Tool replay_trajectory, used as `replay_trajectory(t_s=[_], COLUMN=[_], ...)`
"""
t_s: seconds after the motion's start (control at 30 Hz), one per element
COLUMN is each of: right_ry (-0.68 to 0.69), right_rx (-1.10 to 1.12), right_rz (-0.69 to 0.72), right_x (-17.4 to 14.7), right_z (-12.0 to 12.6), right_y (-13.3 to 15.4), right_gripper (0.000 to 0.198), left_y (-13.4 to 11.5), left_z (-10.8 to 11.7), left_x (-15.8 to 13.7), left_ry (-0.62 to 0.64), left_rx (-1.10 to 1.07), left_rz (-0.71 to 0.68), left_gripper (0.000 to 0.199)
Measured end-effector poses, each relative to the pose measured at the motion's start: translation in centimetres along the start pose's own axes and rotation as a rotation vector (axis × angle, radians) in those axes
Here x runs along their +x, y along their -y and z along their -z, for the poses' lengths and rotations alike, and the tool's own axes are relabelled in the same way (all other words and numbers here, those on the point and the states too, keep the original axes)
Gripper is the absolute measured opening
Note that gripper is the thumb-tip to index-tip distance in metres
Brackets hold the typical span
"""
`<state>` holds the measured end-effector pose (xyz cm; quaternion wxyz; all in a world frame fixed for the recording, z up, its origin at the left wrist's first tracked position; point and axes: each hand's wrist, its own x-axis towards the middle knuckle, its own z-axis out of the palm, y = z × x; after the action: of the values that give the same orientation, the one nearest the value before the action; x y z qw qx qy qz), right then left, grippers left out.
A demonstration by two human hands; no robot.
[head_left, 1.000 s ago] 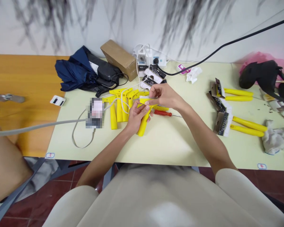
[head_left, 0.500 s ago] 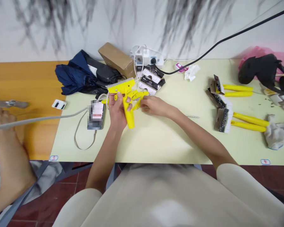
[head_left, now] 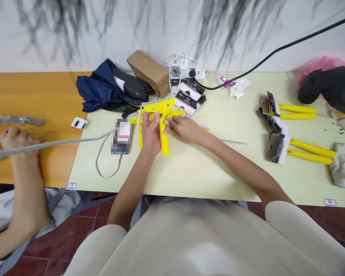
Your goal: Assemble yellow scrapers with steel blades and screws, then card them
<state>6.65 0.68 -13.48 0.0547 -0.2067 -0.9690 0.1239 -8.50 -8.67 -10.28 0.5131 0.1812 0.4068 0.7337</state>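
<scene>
My left hand (head_left: 151, 132) is closed around the upright handle of a yellow hand tool (head_left: 165, 142) with a wide, thin-edged head, held just above the table. Several jointed yellow arms stick out behind and beside it. The curled fingers of my right hand (head_left: 184, 127) meet the tool's right side below a yellow arm. The fingertips are partly hidden, but they appear to pinch the tool. Behind my right wrist, a bit of yellow shows, and a thin metal rod (head_left: 232, 141) lies on the table beside my forearm.
Yellow-handled tools in card sleeves (head_left: 312, 151) lie to the right. Black-and-white cards (head_left: 189, 97), a cardboard box (head_left: 149, 73), a power strip (head_left: 199, 73) and a dark blue umbrella (head_left: 96, 90) line the back. A phone (head_left: 122, 136) sits left, under a grey cable. A co-worker's hand (head_left: 20, 140) works far left.
The view has shifted a little, so the table's things appear further right. The tool is turned slightly, and my right fingers are closer to its handle. The co-worker's hand shows more fully.
</scene>
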Motion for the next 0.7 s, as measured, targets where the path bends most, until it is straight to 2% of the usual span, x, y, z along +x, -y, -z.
replay_trajectory(t_s=[0.07, 0.17, 0.27, 0.37, 0.5, 0.7], right_ry=[-0.011, -0.065, -0.211, -0.283, -0.318, -0.350], right_rx=[0.082, 0.301, 0.381, 0.447, 0.523, 0.573], right_rz=[-0.031, -0.056, -0.013, 0.005, -0.025, 0.106], right_x=[-0.3, -1.5, -3.0, -4.2, -4.4, -3.4], right_z=[1.7, 5.5, 9.6, 12.2, 12.7, 10.3], right_y=[-0.6, -1.6, -2.1, -2.0, -1.6, -2.8], right_gripper=[0.027, 0.018, 0.018, 0.022, 0.022, 0.018], left_y=[0.0, 0.1, 0.5, 1.2, 2.2, 2.6], left_z=[0.0, 0.1, 0.1, 0.0, -0.4, -1.2], left_x=[0.0, 0.0, -0.1, -0.4, -1.0, -1.8], left_ry=[-0.005, 0.014, 0.032, 0.060, 0.084, 0.096], left_rx=[0.010, -0.002, 0.004, 0.014, 0.016, 0.034], left_rz=[0.001, -0.001, 0.017, 0.047, 0.098, 0.139], left_gripper=[0.037, 0.039, 0.040, 0.042, 0.049, 0.053])
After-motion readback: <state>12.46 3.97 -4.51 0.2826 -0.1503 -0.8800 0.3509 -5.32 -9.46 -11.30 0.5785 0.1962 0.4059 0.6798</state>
